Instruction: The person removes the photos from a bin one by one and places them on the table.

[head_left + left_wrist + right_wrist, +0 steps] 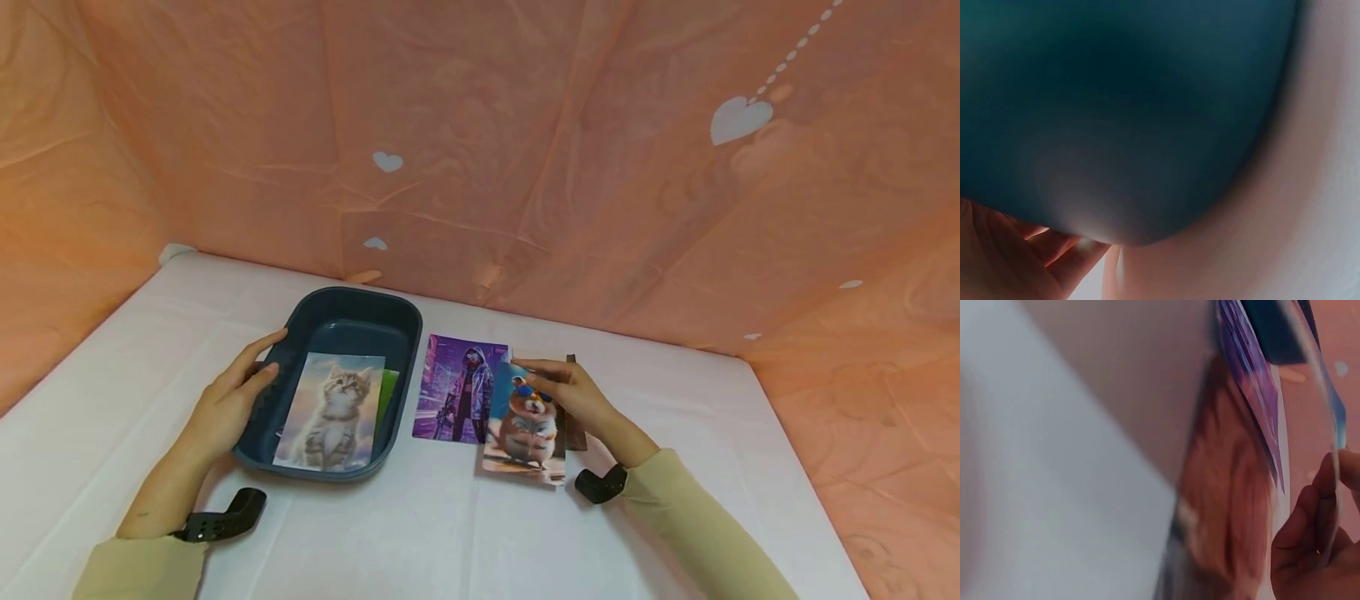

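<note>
My left hand (228, 404) grips the left side of a dark blue rectangular tray (408, 333), thumb at the rim; in the left wrist view its fingers (1079, 259) touch the outer wall. Inside the tray lies a kitten picture card (337, 412), partly over a green piece (387, 392). On the right, my right hand (588, 400) pinches the upper edge of a hamster picture card (525, 433). Under and beside it are a purple card with a hooded figure (465, 387) and a mostly hidden brownish card (575, 437), better seen in the right wrist view.
A white-covered table (420, 533) runs beneath everything. Behind it hangs an orange-pink sheet (480, 183) with white hearts. Black wrist devices (225, 518) sit on both forearms. The purple card lies just right of the tray.
</note>
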Demonstrator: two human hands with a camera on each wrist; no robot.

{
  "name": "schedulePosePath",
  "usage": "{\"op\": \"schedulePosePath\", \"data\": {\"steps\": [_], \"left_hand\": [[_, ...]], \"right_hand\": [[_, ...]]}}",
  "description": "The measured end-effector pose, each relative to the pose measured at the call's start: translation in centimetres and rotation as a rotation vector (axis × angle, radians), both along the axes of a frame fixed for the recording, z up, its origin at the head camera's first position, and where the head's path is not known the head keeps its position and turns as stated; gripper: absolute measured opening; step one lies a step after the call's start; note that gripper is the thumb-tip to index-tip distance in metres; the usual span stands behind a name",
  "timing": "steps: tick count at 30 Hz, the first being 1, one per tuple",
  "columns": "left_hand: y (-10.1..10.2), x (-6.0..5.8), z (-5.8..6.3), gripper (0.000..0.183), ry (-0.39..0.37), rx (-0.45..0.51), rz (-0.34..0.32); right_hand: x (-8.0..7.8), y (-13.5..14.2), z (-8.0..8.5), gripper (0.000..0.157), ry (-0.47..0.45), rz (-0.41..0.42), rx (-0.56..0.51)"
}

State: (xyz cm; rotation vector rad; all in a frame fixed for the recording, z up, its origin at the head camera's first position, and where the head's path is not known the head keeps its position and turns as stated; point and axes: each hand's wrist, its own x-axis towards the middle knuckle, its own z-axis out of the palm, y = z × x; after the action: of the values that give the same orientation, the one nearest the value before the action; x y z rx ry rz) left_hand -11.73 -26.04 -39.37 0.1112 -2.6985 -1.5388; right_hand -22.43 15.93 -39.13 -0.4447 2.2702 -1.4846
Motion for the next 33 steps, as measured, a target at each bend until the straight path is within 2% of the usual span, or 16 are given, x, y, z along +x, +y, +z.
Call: {"op": "schedulePosePath", "data": {"steps": [6, 11, 26, 33], "left_hand": [[0.0, 0.1, -0.1, 0.051, -0.014, 0.007, -0.006], [0.0, 0.1, -0.1, 0.051, -0.014, 0.003, -0.002], [-0.1, -0.1, 0.0, 0.05, -0.007, 0.006, 0.001], [-0.3, -0.1, -0.1, 0.051, -0.01, 0.01, 0.003]], "right_hand": [[-0.5, 1.4, -0.3, 0.038, -0.031, -0.027, 0.016], [-1.2, 3.0, -0.5, 0.038, -0.021, -0.052, 0.056], [-2.7, 8.7, 1.1, 0.044, -0.002, -0.129, 0.158], [-3.2, 10.7, 1.3, 0.045, 0.033, -0.151, 0.15]]}}
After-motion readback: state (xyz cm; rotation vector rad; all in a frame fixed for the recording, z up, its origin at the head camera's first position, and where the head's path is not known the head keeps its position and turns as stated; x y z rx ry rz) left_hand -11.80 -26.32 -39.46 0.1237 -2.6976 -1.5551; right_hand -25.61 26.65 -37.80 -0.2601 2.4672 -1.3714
